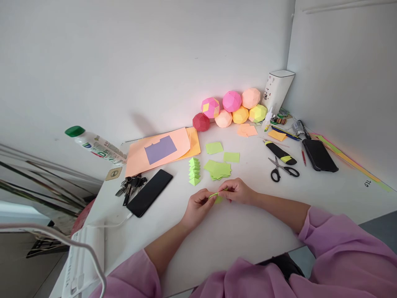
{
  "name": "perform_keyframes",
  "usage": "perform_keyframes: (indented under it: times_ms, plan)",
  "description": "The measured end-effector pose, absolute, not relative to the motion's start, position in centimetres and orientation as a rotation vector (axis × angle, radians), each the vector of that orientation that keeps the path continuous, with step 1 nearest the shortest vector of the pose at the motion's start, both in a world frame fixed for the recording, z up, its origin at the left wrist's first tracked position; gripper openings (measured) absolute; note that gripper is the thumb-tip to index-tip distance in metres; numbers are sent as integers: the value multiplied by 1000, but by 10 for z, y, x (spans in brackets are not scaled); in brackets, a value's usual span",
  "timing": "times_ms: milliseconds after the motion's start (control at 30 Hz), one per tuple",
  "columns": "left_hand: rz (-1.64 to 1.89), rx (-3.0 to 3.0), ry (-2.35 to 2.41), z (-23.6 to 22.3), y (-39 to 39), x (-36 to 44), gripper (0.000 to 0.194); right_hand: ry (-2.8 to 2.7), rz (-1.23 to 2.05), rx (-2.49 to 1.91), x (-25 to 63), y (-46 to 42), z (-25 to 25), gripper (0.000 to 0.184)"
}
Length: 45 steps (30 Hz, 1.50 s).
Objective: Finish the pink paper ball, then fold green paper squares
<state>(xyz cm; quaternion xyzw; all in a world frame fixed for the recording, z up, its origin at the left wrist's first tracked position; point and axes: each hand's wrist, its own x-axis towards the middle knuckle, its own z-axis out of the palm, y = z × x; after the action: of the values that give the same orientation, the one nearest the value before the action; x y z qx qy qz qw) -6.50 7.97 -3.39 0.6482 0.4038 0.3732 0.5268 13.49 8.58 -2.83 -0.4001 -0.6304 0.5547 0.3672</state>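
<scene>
My left hand (198, 204) and my right hand (237, 191) meet over the white table (235, 231), both pinching one small green paper piece (217, 196) between their fingertips. Just beyond the hands lies a loose pile of green paper squares (218, 169), with a row of folded green units (194, 170) to its left. Two single green squares (214, 147) (231, 157) lie farther back. Pink sleeves cover both forearms near the table's front edge.
Several coloured paper balls (231, 108) sit against the back wall. Scissors (283, 169), a cutter (281, 152) and a phone (319, 155) lie right. Another phone (149, 192), keys (130, 184), orange sheets (161, 151) and a bottle (94, 144) lie left.
</scene>
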Motion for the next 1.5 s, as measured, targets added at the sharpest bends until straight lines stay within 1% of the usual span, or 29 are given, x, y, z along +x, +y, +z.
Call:
perform_keyframes:
  times_ms: [733, 1000, 1300, 1500]
  plan:
    - [887, 1490, 927, -27, 80, -66, 22, -1642, 1431, -967, 136, 86, -30, 20]
    - [885, 1513, 945, -27, 78, -66, 28, -1640, 1436, -1008, 135, 85, -27, 23]
    - [919, 1593, 961, -27, 76, -61, 20, -1743, 1347, -1027, 131, 81, -26, 28]
    - [916, 1539, 945, -27, 78, -62, 17, -1723, 1385, -1047, 130, 80, -28, 30]
